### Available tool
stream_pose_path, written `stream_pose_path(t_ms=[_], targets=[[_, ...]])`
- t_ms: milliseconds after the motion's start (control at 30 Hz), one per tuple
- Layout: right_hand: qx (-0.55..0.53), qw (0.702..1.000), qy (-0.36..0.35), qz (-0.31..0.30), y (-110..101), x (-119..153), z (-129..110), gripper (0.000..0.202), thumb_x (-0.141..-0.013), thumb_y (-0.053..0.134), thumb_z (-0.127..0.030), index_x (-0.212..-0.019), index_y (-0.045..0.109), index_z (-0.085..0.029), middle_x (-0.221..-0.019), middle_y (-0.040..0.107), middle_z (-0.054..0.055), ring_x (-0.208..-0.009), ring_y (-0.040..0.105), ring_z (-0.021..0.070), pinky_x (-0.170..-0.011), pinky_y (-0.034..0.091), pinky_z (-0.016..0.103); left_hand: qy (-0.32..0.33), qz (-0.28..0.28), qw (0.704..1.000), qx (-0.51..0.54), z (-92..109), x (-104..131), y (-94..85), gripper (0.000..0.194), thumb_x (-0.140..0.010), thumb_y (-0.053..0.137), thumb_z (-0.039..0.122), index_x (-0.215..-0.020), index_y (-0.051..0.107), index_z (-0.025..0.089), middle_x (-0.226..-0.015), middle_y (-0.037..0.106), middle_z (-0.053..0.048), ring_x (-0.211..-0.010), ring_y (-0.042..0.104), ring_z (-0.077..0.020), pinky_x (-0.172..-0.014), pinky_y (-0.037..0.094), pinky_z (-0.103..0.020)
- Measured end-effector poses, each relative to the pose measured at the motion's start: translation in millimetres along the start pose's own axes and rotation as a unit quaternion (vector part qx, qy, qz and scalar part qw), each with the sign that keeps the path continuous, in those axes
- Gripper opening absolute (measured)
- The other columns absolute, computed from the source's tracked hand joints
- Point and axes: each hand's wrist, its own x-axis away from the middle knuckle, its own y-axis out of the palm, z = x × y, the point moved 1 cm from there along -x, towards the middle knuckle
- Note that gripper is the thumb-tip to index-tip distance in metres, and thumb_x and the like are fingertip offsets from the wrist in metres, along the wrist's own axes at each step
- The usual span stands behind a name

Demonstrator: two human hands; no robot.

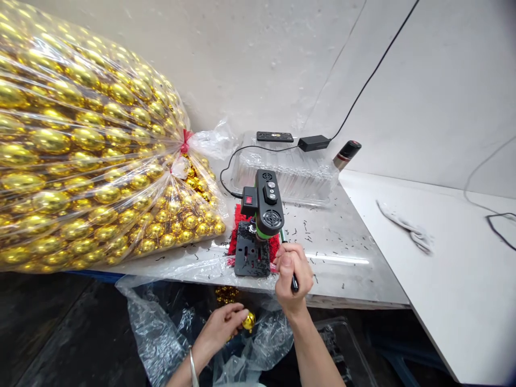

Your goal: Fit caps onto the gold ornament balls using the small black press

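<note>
Below the grey counter (342, 258), our left hand (221, 325) pinches a round metallic-gold ball (249, 321), its heading unreadable and long axis absent, over a clear plastic bag (151, 312); a slack fingertip grip could drop it. Our right hand (294, 274) wraps a black handle (295, 284) slanting from the black-and-green machine (269, 201) toward us.

on the grey tabletop (342, 242) there lie a big bag of gold balls (88, 150), a clear tray (322, 200) and a black machine (269, 204).
</note>
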Motion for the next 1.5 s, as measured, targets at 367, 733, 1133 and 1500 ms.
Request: stream_pose_path(t_ms=[367,733,1133,1500], targets=[[0.003,1.000,-0.007,-0.002,0.8,3.1,1.5,0.026,-0.086,0.038,-0.003,-0.067,0.045,-0.019,-0.062,0.049,0.000,-0.070,0.052,0.0135,-0.061,0.042,0.028,-0.032,-0.076,0.940,0.330,37.3,27.9,-25.1,0.051,-0.062,0.080,0.015,-0.111,0.065,0.019,-0.104,0.067,-0.006,-0.102,0.063,-0.0209,-0.095,0.045,-0.031],[0.000,1.000,0.015,-0.012,-4.1,-14.2,-10.3,0.027,-0.088,0.038,-0.004,-0.066,0.041,-0.020,-0.065,0.047,0.000,-0.069,0.051,0.0127,-0.061,0.040,0.027,0.159,0.061,0.944,0.284,111.6,-40.7,-18.3,0.044,-0.056,0.083,0.035,-0.092,0.068,0.016,-0.089,0.067,-0.002,-0.077,0.061,-0.0125,-0.073,0.047,-0.024],[0.000,1.000,0.008,-0.019,-5.5,-15.4,-10.0,0.025,-0.086,0.039,-0.004,-0.067,0.041,-0.020,-0.066,0.047,0.000,-0.068,0.050,0.0122,-0.060,0.039,0.027,0.289,0.188,0.935,-0.079,100.1,-71.3,-4.2,0.041,-0.074,0.067,0.036,-0.111,0.064,0.018,-0.094,0.069,-0.007,-0.086,0.062,-0.0202,-0.082,0.047,-0.035],[0.006,1.000,0.002,-0.021,-5.0,-8.7,-5.7,0.024,-0.086,0.039,-0.004,-0.068,0.045,-0.019,-0.066,0.050,0.001,-0.070,0.052,0.0131,-0.061,0.042,0.027,0.442,0.270,0.789,-0.330,99.3,-67.0,2.8,0.031,-0.080,0.066,0.029,-0.108,0.064,0.016,-0.096,0.069,-0.009,-0.092,0.060,-0.0240,-0.083,0.046,-0.038]])
